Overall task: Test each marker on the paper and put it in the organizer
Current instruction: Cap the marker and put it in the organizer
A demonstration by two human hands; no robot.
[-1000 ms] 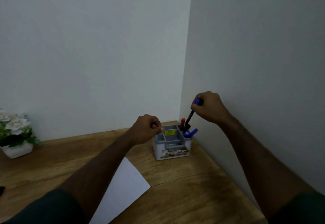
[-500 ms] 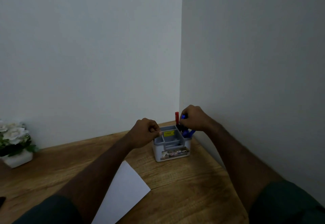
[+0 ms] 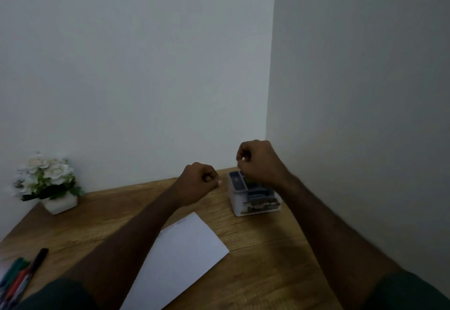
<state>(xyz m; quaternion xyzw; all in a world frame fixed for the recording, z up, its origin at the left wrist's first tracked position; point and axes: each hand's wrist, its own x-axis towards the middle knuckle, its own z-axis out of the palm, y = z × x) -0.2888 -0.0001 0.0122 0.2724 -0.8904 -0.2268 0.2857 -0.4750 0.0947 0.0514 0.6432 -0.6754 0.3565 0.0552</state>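
Lifting away from organizer [image 3: 253,194] at 3 o'clock, right hand [image 3: 258,160] curled and now markerless; left hand [image 3: 198,182] fisted; remaining markers [image 3: 18,277] waiting at 8 o'clock.

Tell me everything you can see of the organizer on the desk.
The organizer is a small, boxy caddy, seemingly plastic, with white outer walls and grey-blue inner compartments. It stands upright on the wooden desk near the corner of the walls, right of the paper. A printed label runs along its front wall, too blurred to read. The right hand hangs closed over its rear part and hides it; whether it touches is unclear. The left hand is beside it, apart.
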